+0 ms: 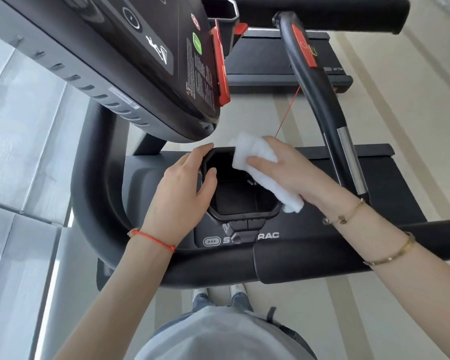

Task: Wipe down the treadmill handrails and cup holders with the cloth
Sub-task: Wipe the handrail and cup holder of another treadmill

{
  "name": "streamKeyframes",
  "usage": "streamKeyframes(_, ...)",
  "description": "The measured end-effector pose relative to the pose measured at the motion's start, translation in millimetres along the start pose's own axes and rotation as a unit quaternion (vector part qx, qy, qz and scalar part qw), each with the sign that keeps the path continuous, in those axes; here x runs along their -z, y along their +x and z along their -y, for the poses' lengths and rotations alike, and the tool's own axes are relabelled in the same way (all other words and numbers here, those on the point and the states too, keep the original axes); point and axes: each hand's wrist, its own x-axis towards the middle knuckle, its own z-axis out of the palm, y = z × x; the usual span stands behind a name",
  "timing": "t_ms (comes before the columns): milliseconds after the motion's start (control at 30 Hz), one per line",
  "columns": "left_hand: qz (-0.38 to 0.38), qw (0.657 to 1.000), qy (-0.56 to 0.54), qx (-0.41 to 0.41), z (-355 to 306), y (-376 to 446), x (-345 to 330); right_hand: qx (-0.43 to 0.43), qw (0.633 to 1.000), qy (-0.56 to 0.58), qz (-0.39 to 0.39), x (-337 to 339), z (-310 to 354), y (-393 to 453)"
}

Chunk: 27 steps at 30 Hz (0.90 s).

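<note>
Head view: my right hand [294, 172] is closed on the white cloth [260, 170], fingers flat across the top of it, pressing it onto the far right rim of the cup holder [240, 201]; one end of the cloth bunches above the rim, the other hangs past my palm toward the near right corner. My left hand [182, 188] holds no cloth: it is clamped on the holder's left rim, thumb hooked over the edge into the well, fingers outside, steadying it. The holder sits between my hands, just below the console [140, 74], with the padded front handrail [322, 250] under both forearms. Judgement, step in hand: rim wipe under way, well floor not yet reached; it looks dark and I cannot tell whether it is clean. Risks noted. (1) The cloth is held by flat pressure rather than a full fist, so a quick sweep round the corner could let it slip and drop into the well. (2) The red safety cord [287, 113] runs down to a point just behind my right hand; a wide stroke away from me could snag it and tug the red clip [220, 66] on the console. (3) My left thumb lies in the wiping path; that patch of rim gets missed unless I shift my grip. (4) The bracelets on my right wrist could scrape the plastic if I reach deep.
</note>
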Motion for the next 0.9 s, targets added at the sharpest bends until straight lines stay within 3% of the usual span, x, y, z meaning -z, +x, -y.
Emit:
streamKeyframes(400,-0.007,1.000,-0.004,0.013,3,2,-2,0.143,0.986,-0.069,0.050,37,-19,-46)
streamKeyframes(567,-0.003,1.000,-0.009,0.019,2,4,-1,0.240,0.925,-0.237,0.174,36,-10,-70)
streamKeyframes(667,-0.002,1.000,-0.005,0.017,2,3,0,0.309,0.870,-0.345,0.168,12,1,-75)
streamKeyframes(833,-0.009,1.000,0.007,0.015,2,3,0,0.280,0.872,-0.361,0.176,-17,24,-61)
streamKeyframes(900,-0.006,1.000,0.011,0.017,3,3,1,0.309,0.859,-0.378,0.156,-11,20,-64)
